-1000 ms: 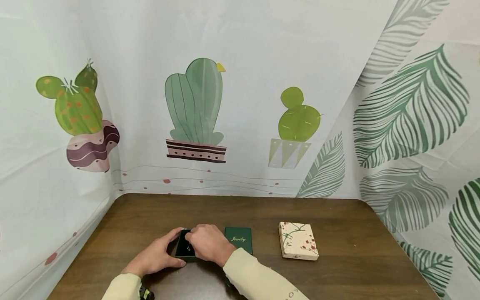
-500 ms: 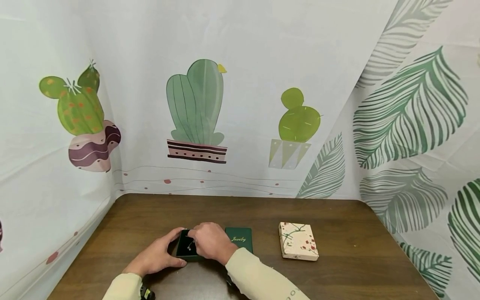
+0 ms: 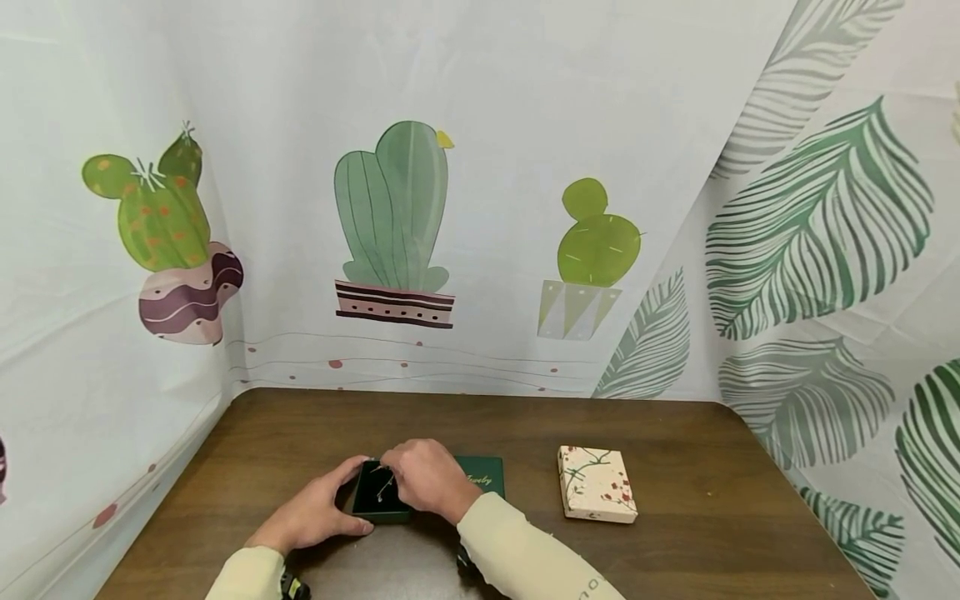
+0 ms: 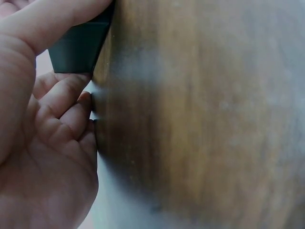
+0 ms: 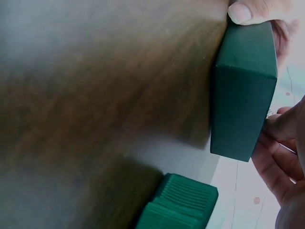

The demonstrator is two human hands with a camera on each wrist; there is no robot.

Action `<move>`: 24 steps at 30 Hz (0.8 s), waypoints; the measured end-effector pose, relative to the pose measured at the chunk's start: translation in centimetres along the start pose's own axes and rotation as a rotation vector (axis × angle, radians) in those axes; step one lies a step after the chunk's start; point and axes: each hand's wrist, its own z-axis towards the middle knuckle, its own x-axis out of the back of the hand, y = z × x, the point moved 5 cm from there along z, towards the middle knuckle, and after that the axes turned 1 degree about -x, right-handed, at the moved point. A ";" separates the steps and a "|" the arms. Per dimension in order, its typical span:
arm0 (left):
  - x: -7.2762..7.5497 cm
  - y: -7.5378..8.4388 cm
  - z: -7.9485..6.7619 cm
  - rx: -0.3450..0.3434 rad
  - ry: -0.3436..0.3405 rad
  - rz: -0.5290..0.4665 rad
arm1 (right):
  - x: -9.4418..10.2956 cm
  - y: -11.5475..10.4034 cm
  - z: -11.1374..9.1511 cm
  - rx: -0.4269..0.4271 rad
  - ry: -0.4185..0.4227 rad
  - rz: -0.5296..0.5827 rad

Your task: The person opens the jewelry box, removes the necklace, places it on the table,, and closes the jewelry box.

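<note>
A small dark green jewelry box with a black lining stands uncovered on the table. My left hand grips its left side, the thumb at the near corner and fingers toward the back. Over the box's right part, my right hand pinches a thin, shiny necklace chain, whose small pendant hangs against the black lining. The right wrist view shows the box's green side, my left thumb at its top end and my right fingers beside it. The left wrist view catches only a green corner between thumb and fingers.
A green lid marked "Jewelry" lies right of the box, partly covered by my right hand. Farther right sits a cream box with a floral print. A ridged green piece appears low in the right wrist view. A printed curtain hangs behind the table.
My right hand has shifted slightly right and away from me, covering more of the lid. More of the chain shows over the black lining. The left hand stays on the box.
</note>
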 end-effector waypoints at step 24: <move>0.0 0.1 -0.1 0.040 0.005 0.009 | 1.7 0.6 0.5 0.003 0.009 0.057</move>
